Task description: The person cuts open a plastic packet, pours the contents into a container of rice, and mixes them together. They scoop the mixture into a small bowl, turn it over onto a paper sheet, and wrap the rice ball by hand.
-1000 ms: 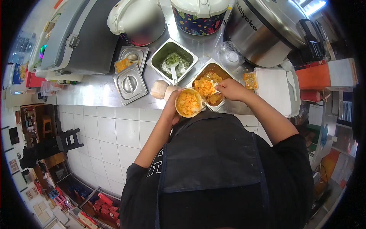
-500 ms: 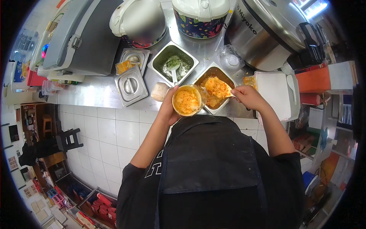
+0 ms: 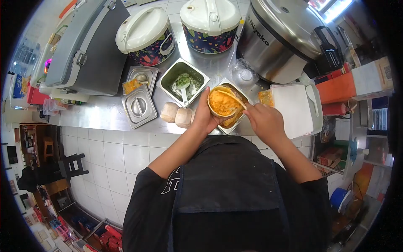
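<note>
While the right hand [image 3: 265, 122] pinches a spoon [image 3: 237, 99], the left hand [image 3: 203, 113] curls around a bowl [image 3: 213, 112] of orange food [image 3: 221, 104], held over a metal tray [image 3: 227, 132] — second tray [image 3: 172, 77] with a white scoop [image 3: 184, 93] just beside — rice cookers [image 3: 212, 38] farther back on the counter [image 3: 96, 117].

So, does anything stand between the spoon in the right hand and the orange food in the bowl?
Nothing visible. The right hand holds the spoon across the open bowl, over the orange food; the left hand holds the bowl's outside.
</note>
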Demonstrator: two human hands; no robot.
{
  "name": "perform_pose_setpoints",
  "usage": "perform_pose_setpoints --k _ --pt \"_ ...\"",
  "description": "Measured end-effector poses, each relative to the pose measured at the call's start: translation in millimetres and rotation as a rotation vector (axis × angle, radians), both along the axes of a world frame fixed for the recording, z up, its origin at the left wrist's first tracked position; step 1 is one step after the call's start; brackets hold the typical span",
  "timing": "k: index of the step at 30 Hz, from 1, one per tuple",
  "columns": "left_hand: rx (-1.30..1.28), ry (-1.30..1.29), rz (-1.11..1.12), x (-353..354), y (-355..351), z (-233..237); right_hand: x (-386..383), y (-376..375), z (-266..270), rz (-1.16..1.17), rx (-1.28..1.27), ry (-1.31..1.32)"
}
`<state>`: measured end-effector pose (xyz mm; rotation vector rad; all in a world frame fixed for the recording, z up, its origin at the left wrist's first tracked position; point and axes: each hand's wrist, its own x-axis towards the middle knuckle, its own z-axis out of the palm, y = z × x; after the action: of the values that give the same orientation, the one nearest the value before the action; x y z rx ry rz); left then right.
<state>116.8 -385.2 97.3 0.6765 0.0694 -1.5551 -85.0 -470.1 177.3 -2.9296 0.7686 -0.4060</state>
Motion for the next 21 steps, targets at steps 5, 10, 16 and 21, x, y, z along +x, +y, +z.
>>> perform_pose_setpoints --k 5,10,16,21 --pt "-0.011 0.039 0.041 -7.6 -6.1 -4.1 -4.1 -5.8 8.9 -0.014 -0.042 -0.118" --pt "-0.003 0.057 0.054 -10.7 -10.1 0.0 -9.0 -14.0 9.6 -0.267 0.385 -0.238" --pt "-0.112 0.052 0.172 -17.6 -16.3 -7.5 -6.3 -7.8 -42.6 -0.419 1.113 -0.319" --pt "-0.091 -0.038 0.232 -25.4 -16.8 1.1 11.2 11.5 -52.4 -0.379 1.016 -0.33"
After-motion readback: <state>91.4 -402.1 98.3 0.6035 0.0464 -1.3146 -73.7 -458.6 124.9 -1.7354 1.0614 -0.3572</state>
